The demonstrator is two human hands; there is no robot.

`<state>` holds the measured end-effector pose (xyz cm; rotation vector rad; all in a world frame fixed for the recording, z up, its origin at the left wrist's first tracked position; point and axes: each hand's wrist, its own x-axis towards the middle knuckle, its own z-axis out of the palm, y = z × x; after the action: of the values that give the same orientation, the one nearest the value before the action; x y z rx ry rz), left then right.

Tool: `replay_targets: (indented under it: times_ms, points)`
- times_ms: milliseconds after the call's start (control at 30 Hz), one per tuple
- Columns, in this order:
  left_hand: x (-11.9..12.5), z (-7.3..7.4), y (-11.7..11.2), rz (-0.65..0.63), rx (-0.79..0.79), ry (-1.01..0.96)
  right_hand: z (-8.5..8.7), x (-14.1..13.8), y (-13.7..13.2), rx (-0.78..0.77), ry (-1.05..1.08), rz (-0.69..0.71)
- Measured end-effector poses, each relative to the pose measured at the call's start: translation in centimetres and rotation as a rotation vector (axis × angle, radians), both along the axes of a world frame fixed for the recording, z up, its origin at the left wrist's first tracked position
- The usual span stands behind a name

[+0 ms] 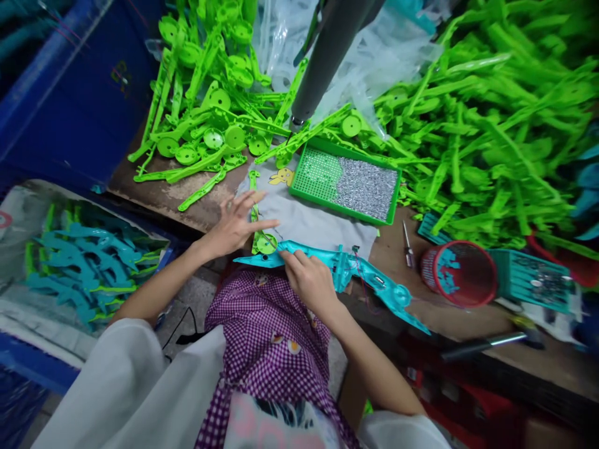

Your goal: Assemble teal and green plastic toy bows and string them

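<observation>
A long blue plastic part (318,254), bow-shaped with a bracket in its middle, lies along the table's front edge. My right hand (309,277) has its fingers curled and pinched at this part's left half; the fingertips partly cover it. A narrow green plastic arm with a round end (266,242) lies against the blue part's left end. Over that green arm my left hand (238,224) is spread, fingers apart, thumb and index reaching across it. A grey cloth (313,218) lies under the work.
A dark electric screwdriver (322,62) hangs above the table. Behind the cloth stands a green tray (346,215) of small metal screws. Piles of green parts (496,125) surround it. At right are a hand screwdriver (409,246) and a red basket (458,299); a bin (14,274) stands left.
</observation>
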<state>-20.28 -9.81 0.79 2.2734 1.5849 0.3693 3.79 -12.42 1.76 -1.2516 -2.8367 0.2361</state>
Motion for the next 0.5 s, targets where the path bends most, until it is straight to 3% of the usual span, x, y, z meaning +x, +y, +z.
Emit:
replay_targets:
  times_ms: [233, 500]
  points:
    - [-0.4, -0.3, 1.1, -0.412, -0.133, 0.052, 0.7, 0.2, 0.8, -0.117, -0.017, -0.047]
    - [-0.8, -0.3, 1.9, -0.523, -0.179, 0.025, 1.2, 0.4, 1.8, -0.316, 0.093, -0.239]
